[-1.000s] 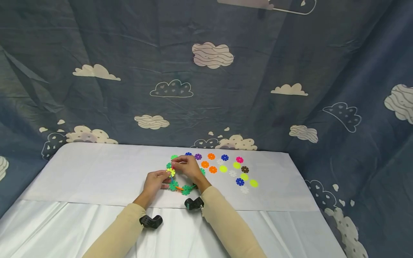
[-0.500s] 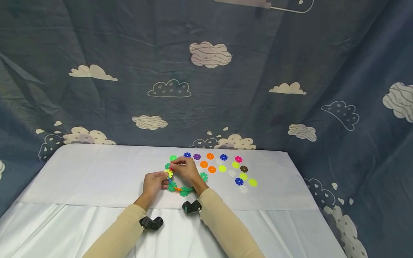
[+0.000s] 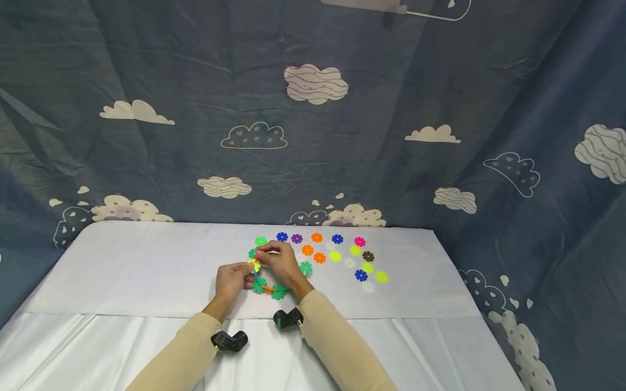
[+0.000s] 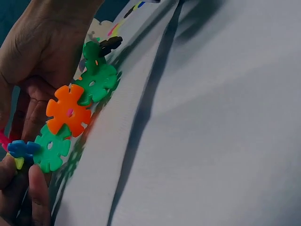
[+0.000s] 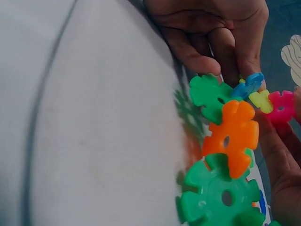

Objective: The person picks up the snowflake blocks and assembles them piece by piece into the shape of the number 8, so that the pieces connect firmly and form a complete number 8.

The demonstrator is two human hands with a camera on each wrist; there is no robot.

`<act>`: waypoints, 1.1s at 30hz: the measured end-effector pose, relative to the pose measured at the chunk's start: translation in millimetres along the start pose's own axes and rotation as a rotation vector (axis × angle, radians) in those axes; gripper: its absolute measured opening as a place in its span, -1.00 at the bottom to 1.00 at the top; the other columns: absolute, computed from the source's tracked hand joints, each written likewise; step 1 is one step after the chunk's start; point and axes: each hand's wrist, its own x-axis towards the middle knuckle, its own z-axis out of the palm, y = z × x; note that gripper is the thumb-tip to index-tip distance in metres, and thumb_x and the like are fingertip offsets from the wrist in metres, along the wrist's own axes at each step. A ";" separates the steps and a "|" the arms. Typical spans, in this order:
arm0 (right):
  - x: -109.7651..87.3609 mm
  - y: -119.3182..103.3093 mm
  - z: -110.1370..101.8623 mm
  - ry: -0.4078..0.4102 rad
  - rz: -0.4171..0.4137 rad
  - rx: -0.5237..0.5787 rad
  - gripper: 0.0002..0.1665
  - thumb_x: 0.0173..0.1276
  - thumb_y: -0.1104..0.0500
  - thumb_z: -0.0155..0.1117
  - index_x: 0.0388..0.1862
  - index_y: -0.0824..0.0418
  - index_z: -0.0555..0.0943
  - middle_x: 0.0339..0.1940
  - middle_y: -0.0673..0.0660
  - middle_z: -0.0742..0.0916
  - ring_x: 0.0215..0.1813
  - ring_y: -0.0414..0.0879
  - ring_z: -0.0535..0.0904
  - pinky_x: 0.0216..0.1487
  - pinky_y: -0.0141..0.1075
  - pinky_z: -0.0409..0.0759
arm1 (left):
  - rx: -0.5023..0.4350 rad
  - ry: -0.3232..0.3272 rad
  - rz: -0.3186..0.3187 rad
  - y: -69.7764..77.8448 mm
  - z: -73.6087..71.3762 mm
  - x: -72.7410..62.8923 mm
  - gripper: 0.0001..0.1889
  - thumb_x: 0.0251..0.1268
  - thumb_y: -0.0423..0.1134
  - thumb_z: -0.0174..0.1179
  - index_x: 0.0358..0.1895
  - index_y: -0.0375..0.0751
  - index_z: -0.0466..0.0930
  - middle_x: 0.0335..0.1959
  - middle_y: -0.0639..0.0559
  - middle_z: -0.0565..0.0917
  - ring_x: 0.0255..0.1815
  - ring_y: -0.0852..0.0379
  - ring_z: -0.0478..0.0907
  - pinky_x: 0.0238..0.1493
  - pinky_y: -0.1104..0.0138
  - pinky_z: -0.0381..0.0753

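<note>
A chain of notched, flower-shaped plastic discs curves between my hands. My left hand [image 3: 231, 280] pinches a yellow disc [image 3: 254, 265] at the chain's left end. Fingertips of my right hand [image 3: 285, 264] hold a pink disc [image 5: 282, 107] that meets the yellow one; how far their slots are joined I cannot tell. From there the chain runs through a blue disc [image 5: 249, 85], a green disc [image 4: 51, 148], an orange disc [image 4: 68, 111] and another green disc [image 5: 221, 193]. A brown disc [image 4: 111, 45] appears farther along in the left wrist view. My right hand hides part of the chain.
Loose discs lie to the right on the white table [image 3: 146, 266], among them a purple disc [image 3: 296, 238], a brown loose disc [image 3: 368, 256] and a yellow loose disc [image 3: 382, 277]. A teal disc [image 3: 252, 253] lies just beyond my fingers. A dark cloud-patterned curtain [image 3: 195, 152] hangs behind.
Both hands stay together at the yellow and pink discs, with only slight finger movement. The whole head view has shifted a little.
</note>
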 end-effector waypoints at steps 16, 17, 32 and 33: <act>-7.7 -4.8 5.1 0.066 0.070 0.014 -0.82 0.27 0.40 0.30 -0.19 0.52 0.63 -0.25 0.19 0.70 -0.31 -0.19 0.59 -0.14 -0.32 0.66 | 0.005 0.015 -0.008 -2.4 0.2 2.1 -0.71 0.37 -0.42 0.12 -0.02 -0.66 0.53 -0.61 0.04 0.61 -0.66 0.30 0.51 -0.62 0.48 0.56; -4.8 -1.0 4.5 0.060 0.071 0.010 -0.82 0.27 0.40 0.31 -0.18 0.51 0.64 -0.24 0.19 0.70 -0.30 -0.19 0.60 -0.14 -0.32 0.66 | 0.012 0.013 -0.004 -2.6 0.0 2.4 -0.72 0.37 -0.41 0.12 -0.02 -0.65 0.54 -0.61 0.04 0.61 -0.65 0.29 0.51 -0.61 0.48 0.57; 4.6 -12.1 -11.1 -0.070 0.075 -0.372 -0.77 0.29 0.15 0.36 -0.15 0.27 0.73 -0.25 0.10 0.75 -0.30 -0.12 0.63 -0.27 -0.30 0.64 | 0.075 -0.246 -0.002 -2.6 -13.5 10.2 -0.60 0.35 -0.47 0.05 0.23 -0.50 0.39 0.08 -0.34 0.59 -0.28 0.25 0.59 -0.34 0.40 0.65; 5.9 -13.7 -16.0 -0.070 0.061 -0.400 -0.76 0.30 0.14 0.36 -0.14 0.26 0.73 -0.23 0.10 0.75 -0.28 -0.12 0.62 -0.27 -0.32 0.63 | 0.083 -0.250 -0.010 -1.6 -13.8 10.7 -0.59 0.34 -0.46 0.06 0.23 -0.49 0.40 0.08 -0.33 0.60 -0.28 0.24 0.59 -0.34 0.39 0.65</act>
